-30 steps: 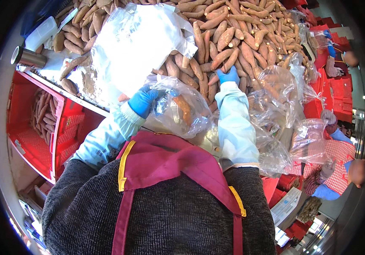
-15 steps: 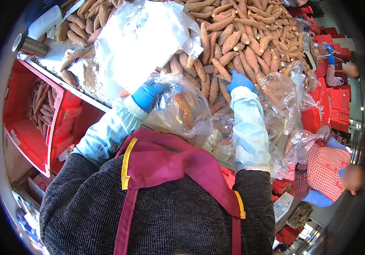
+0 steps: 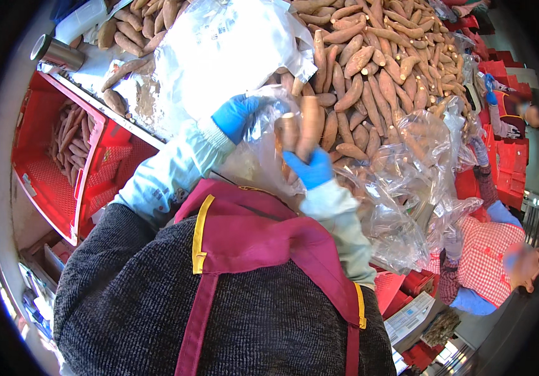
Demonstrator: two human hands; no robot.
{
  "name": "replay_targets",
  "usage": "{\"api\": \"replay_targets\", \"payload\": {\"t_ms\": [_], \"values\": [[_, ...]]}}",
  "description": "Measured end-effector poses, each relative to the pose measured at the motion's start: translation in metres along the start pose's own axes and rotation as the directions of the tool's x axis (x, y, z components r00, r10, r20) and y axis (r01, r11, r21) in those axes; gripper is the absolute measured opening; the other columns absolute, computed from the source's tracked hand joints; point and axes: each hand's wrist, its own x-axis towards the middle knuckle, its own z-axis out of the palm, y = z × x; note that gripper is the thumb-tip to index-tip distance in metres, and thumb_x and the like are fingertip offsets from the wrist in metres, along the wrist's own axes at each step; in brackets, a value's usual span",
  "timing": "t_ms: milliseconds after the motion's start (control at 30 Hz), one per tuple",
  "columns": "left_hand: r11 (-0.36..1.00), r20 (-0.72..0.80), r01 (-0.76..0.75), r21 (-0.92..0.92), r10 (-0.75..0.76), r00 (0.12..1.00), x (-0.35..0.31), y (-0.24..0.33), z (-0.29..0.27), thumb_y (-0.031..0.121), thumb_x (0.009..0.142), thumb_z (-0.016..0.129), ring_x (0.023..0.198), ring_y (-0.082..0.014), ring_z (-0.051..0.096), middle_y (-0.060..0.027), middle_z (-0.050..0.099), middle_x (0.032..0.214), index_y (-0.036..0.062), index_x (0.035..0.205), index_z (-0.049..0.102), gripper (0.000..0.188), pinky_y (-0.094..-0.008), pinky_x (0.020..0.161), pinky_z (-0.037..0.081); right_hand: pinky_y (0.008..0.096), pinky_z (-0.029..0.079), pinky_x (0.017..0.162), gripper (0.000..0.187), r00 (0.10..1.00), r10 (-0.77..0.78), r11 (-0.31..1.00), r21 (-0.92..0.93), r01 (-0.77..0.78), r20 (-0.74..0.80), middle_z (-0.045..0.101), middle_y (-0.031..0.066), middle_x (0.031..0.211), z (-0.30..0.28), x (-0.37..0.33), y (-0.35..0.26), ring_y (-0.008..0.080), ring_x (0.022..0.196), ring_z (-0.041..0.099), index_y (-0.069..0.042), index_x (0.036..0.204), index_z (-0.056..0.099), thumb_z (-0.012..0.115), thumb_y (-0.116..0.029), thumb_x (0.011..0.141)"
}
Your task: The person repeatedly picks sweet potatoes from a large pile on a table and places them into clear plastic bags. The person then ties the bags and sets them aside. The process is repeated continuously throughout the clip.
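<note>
My left hand (image 3: 235, 118), in a blue glove, is closed on the edge of a clear plastic bag (image 3: 253, 153) in front of my chest. In my blue-gloved right hand (image 3: 312, 170) is a sweet potato (image 3: 309, 125), held upright beside the bag's mouth. Another sweet potato (image 3: 288, 133) stands close to its left; motion blur hides whether it is in the hand or in the bag. Beyond both hands spreads a big heap of sweet potatoes (image 3: 401, 62). A white plastic sheet or sack (image 3: 219, 53) covers part of it.
Several clear bags (image 3: 407, 194) lie right of my hands. At left, a red crate (image 3: 28, 156) holds sweet potatoes. A metal cylinder (image 3: 59, 53) lies by the table's left edge. A person in a red checked garment (image 3: 486, 257) is at the right.
My right hand has come from the heap back toward the bag, bringing a sweet potato. My left hand still grips the bag, slightly higher and further right in view.
</note>
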Motion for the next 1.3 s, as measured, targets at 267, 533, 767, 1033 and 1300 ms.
{"api": "replay_targets", "payload": {"t_ms": [267,533,767,1033,1300], "values": [[0.936,-0.045,-0.070,0.346,0.091,0.995,-0.007,0.017,-0.016,0.021,0.085,0.050,0.055,-0.0072,0.048,-0.0027,0.057,0.071,-0.0009,0.098,0.055,0.026,-0.0192,0.048,0.040,0.0355,0.044,0.069,0.049,0.968,-0.249,0.647,-0.747,0.152,-0.018,0.055,0.0140,0.096,-0.008,-0.018,0.048,0.0284,0.083,0.056,-0.008,0.106,0.049,0.062,-0.038,0.070],[0.388,0.271,-0.492,0.780,0.498,0.824,-0.028,0.048,-0.015,0.011,0.080,0.052,0.091,-0.0167,0.052,-0.0078,0.056,0.101,0.0002,0.102,0.055,0.025,-0.0260,0.079,0.040,0.0261,0.045,0.063,0.025,0.983,-0.168,0.829,-0.527,0.184,0.080,0.058,0.0088,0.080,-0.055,-0.063,0.054,0.0170,0.070,0.056,-0.006,0.093,0.057,0.061,-0.020,0.074],[0.866,0.348,-0.408,0.287,0.303,0.887,-0.047,0.046,0.027,0.034,0.075,0.059,0.081,-0.0127,0.056,-0.0085,0.059,0.097,-0.0016,0.105,0.052,0.047,-0.0224,0.070,0.045,0.0307,0.044,0.078,0.042,0.863,-0.361,0.753,-0.657,0.045,-0.355,0.050,0.0127,0.106,-0.128,-0.003,0.060,0.0247,0.092,0.054,-0.008,0.111,0.048,0.059,-0.014,0.072],[0.937,0.017,-0.220,0.273,0.223,0.975,-0.049,0.033,0.012,0.020,0.081,0.055,0.044,-0.0093,0.047,-0.0040,0.054,0.062,-0.0018,0.097,0.054,0.026,-0.0205,0.037,0.037,0.0291,0.045,0.074,0.037,0.894,-0.362,0.924,-0.228,0.306,-0.264,0.055,0.0098,0.098,-0.107,0.016,0.038,0.0223,0.084,0.056,-0.003,0.104,0.051,0.063,-0.018,0.072],[0.925,-0.025,-0.223,0.306,0.242,0.970,-0.037,0.025,0.030,0.021,0.083,0.050,0.034,-0.0106,0.039,-0.0028,0.045,0.047,-0.0019,0.083,0.055,0.023,-0.0222,0.032,0.030,0.0272,0.044,0.068,0.037,0.902,-0.405,0.908,-0.056,0.416,0.147,0.058,0.0091,0.093,0.013,-0.002,-0.027,0.0147,0.080,0.056,-0.002,0.108,0.048,0.060,-0.015,0.075]]}}
